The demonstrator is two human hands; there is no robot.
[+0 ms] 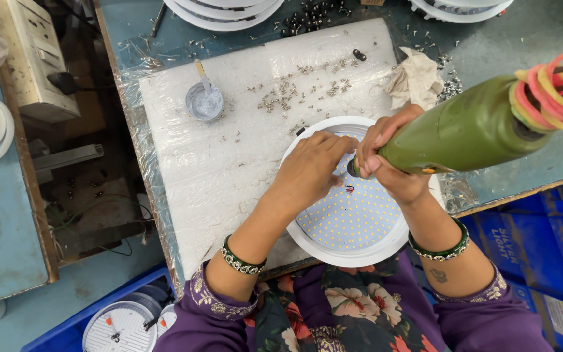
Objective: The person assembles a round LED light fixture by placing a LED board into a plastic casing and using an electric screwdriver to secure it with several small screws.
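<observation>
Head view: our right hand [386, 153] has its fingers wrapped around a green driver [470, 130], tip down on the round lamp [350, 221] on the white pad [229, 150], where our left fingers [333, 146] pinch, best kept steady and the driver upright.

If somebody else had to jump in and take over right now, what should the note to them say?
Left hand: rests on the round white light panel, fingers at the spot near its upper rim where the tool tip meets it.
Right hand: grips the green electric screwdriver near its nose, pointing it down at that spot.
The panel lies on the white foam pad. Loose screws are scattered on the pad above it, beside a small cup.
Done: panel in place, tool on one spot.
Left: whether other screws are in cannot be told.
</observation>
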